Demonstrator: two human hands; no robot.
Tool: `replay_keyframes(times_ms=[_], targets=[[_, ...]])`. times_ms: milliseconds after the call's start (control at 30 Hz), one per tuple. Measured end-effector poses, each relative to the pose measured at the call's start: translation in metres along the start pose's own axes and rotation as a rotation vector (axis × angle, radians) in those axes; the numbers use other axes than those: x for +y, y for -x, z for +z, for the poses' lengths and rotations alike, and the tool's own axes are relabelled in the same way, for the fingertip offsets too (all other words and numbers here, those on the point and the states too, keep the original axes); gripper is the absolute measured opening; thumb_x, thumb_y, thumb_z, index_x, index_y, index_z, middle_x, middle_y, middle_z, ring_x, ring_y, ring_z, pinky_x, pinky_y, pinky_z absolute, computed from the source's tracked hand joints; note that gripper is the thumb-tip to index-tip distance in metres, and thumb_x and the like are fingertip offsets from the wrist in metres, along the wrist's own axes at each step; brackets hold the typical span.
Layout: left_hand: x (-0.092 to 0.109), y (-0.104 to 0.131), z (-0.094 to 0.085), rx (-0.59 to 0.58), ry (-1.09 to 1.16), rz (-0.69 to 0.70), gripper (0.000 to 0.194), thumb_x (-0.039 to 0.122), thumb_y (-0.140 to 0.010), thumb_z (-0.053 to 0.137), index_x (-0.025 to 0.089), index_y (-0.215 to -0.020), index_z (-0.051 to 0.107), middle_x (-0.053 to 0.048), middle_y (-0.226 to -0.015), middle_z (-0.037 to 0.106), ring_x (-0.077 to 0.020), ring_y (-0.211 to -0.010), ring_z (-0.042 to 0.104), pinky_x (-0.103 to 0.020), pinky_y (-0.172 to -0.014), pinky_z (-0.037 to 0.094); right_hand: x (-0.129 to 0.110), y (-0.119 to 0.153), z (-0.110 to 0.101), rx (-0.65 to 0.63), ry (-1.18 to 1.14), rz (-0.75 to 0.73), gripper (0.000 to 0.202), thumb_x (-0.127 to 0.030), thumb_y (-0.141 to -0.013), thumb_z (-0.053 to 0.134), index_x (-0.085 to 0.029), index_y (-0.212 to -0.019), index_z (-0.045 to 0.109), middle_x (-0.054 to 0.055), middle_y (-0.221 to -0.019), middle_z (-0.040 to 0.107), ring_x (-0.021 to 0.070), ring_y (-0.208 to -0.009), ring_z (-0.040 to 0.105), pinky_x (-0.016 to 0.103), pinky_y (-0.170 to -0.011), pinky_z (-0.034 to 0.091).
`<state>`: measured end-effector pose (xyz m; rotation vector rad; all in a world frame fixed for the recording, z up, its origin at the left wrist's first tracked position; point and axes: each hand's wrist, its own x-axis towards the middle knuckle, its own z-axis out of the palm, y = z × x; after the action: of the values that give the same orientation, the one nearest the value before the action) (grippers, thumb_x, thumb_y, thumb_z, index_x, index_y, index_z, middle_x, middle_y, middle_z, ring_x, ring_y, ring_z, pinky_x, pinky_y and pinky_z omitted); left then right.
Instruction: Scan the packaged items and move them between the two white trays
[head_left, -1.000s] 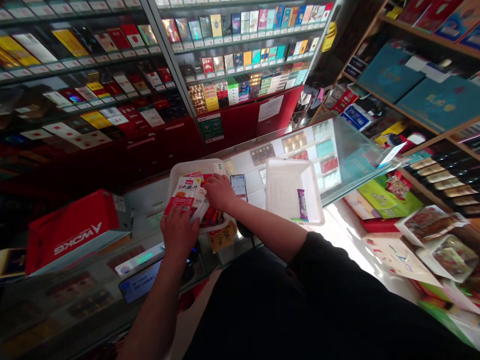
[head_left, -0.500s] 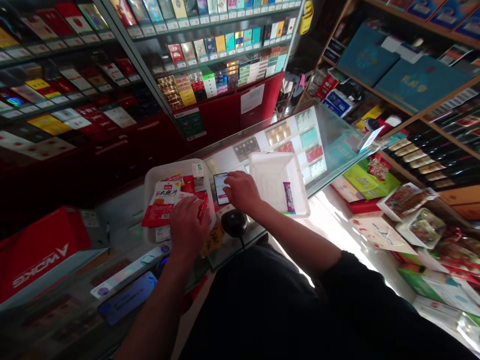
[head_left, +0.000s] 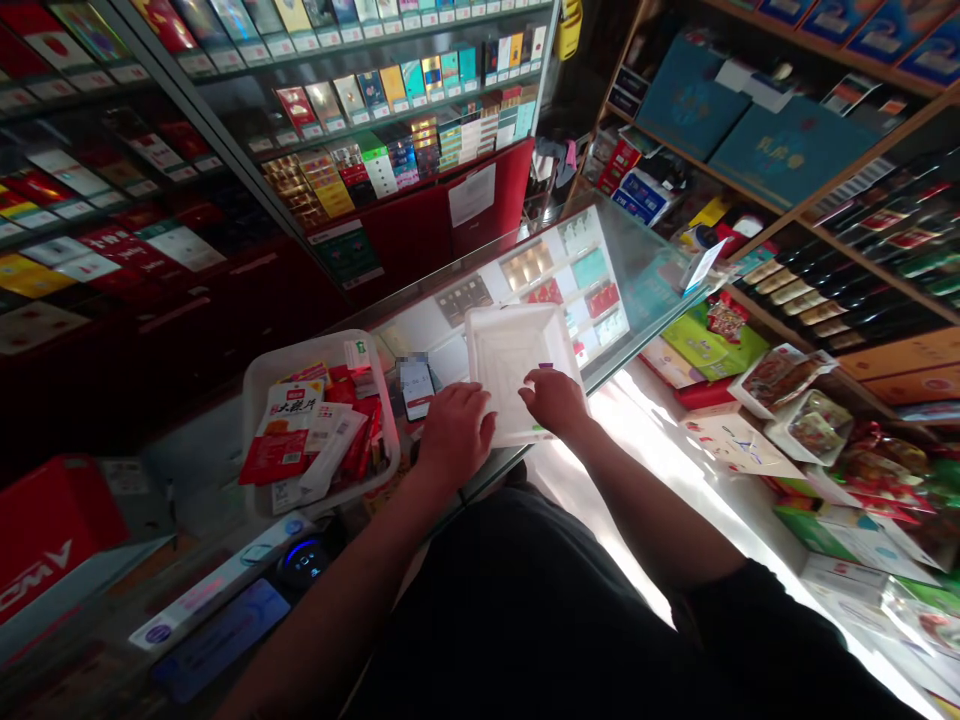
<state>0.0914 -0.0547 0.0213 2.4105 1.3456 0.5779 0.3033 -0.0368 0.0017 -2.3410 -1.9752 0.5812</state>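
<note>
My right hand is over the shallow white tray, its fingers loosely bent and the thumb apart from them. Beneath it lies a snack bar in a purple wrapper, mostly covered by the hand. My left hand hovers at the tray's near left edge, fingers and thumb apart, with nothing seen in it. A phone with a lit screen lies just left of that hand. Further left, a white plastic basket holds red and white snack packets.
The tray and basket stand on a glass counter. A red box and a round black device with a blue-lit display are at the left. Cigarette shelves rise behind; stacked goods stand at the right.
My left hand has left the basket and moved right to the tray's edge. My right hand has moved from the phone to above the snack bar. The view has shifted slightly right.
</note>
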Motion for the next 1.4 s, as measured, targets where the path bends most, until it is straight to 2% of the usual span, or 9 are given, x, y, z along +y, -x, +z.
replay_keyframes(times_ms=[133, 233, 400, 500, 700, 900, 1067, 1267, 1400], targets=[[0.024, -0.021, 0.025, -0.249, -0.049, 0.007, 0.015, 0.023, -0.097, 0.062, 0.018, -0.105, 0.073, -0.013, -0.117, 0.075, -0.0298, -0.115, 0.065, -0.045, -0.104, 0.051, 0.017, -0.001, 0.000, -0.159, 0.111, 0.100, 0.031, -0.038, -0.101, 0.062, -0.018, -0.121, 0.075, 0.016, -0.122, 0.076, 0.0310, -0.112, 0.073, 0.040, -0.093, 0.055], [0.036, -0.035, 0.044, -0.451, -0.076, 0.011, 0.020, 0.024, -0.099, 0.055, 0.018, -0.099, 0.075, -0.013, -0.107, 0.076, -0.0288, -0.105, 0.069, -0.042, -0.095, 0.054, 0.027, -0.006, 0.002, -0.271, 0.173, 0.165, 0.036, -0.039, -0.102, 0.060, -0.013, -0.122, 0.074, 0.021, -0.119, 0.076, 0.0324, -0.109, 0.074, 0.040, -0.089, 0.057], [0.042, -0.056, 0.077, -0.770, -0.076, -0.090, 0.027, 0.032, -0.093, 0.065, 0.017, -0.114, 0.076, -0.018, -0.118, 0.077, -0.0331, -0.112, 0.072, -0.042, -0.095, 0.054, 0.038, -0.016, 0.010, -0.382, 0.201, 0.194, 0.037, -0.035, -0.101, 0.060, -0.011, -0.127, 0.073, 0.024, -0.124, 0.074, 0.0344, -0.111, 0.074, 0.044, -0.090, 0.059], [0.039, -0.065, 0.097, -0.857, -0.062, -0.149, 0.034, 0.033, -0.093, 0.065, 0.014, -0.119, 0.076, -0.021, -0.119, 0.077, -0.0326, -0.110, 0.074, -0.037, -0.088, 0.056, 0.039, -0.020, 0.013, -0.444, 0.206, 0.203, 0.039, -0.031, -0.098, 0.062, -0.010, -0.130, 0.072, 0.026, -0.127, 0.073, 0.0348, -0.114, 0.074, 0.044, -0.091, 0.060], [0.033, -0.071, 0.120, -0.909, -0.009, -0.174, 0.034, 0.036, -0.096, 0.062, 0.014, -0.115, 0.080, -0.020, -0.117, 0.079, -0.0294, -0.105, 0.075, -0.031, -0.078, 0.053, 0.033, -0.021, 0.016, -0.506, 0.183, 0.190, 0.041, -0.026, -0.088, 0.073, -0.013, -0.127, 0.075, 0.026, -0.124, 0.074, 0.0380, -0.116, 0.074, 0.048, -0.090, 0.062], [0.031, -0.072, 0.120, -0.894, 0.044, -0.125, 0.032, 0.047, -0.088, 0.076, 0.019, -0.099, 0.085, -0.018, -0.113, 0.080, -0.0311, -0.108, 0.074, -0.031, -0.084, 0.050, 0.029, -0.018, 0.019, -0.526, 0.165, 0.192, 0.042, -0.031, -0.090, 0.072, -0.011, -0.127, 0.074, 0.025, -0.126, 0.073, 0.0364, -0.116, 0.074, 0.045, -0.089, 0.062], [0.030, -0.070, 0.120, -0.876, 0.066, -0.168, 0.035, 0.049, -0.088, 0.076, 0.015, -0.092, 0.085, -0.019, -0.105, 0.080, -0.0312, -0.101, 0.074, -0.032, -0.080, 0.049, 0.029, -0.015, 0.022, -0.517, 0.178, 0.223, 0.046, -0.028, -0.088, 0.074, -0.009, -0.130, 0.072, 0.026, -0.128, 0.072, 0.0362, -0.119, 0.073, 0.046, -0.092, 0.061], [0.031, -0.065, 0.119, -0.825, 0.090, -0.265, 0.022, 0.038, -0.089, 0.075, 0.017, -0.090, 0.084, -0.015, -0.098, 0.081, -0.0263, -0.094, 0.075, -0.029, -0.077, 0.050, 0.034, -0.015, 0.029, -0.470, 0.127, 0.250, 0.041, -0.029, -0.091, 0.071, -0.008, -0.127, 0.072, 0.026, -0.122, 0.074, 0.0357, -0.114, 0.075, 0.045, -0.088, 0.063], [0.030, -0.062, 0.113, -0.721, 0.090, -0.346, 0.023, 0.023, -0.090, 0.069, 0.015, -0.109, 0.081, -0.017, -0.112, 0.080, -0.0268, -0.104, 0.075, -0.030, -0.082, 0.052, 0.040, -0.012, 0.030, -0.348, 0.090, 0.243, 0.036, -0.019, -0.091, 0.068, -0.008, -0.125, 0.073, 0.025, -0.117, 0.075, 0.0347, -0.110, 0.076, 0.042, -0.086, 0.062]])
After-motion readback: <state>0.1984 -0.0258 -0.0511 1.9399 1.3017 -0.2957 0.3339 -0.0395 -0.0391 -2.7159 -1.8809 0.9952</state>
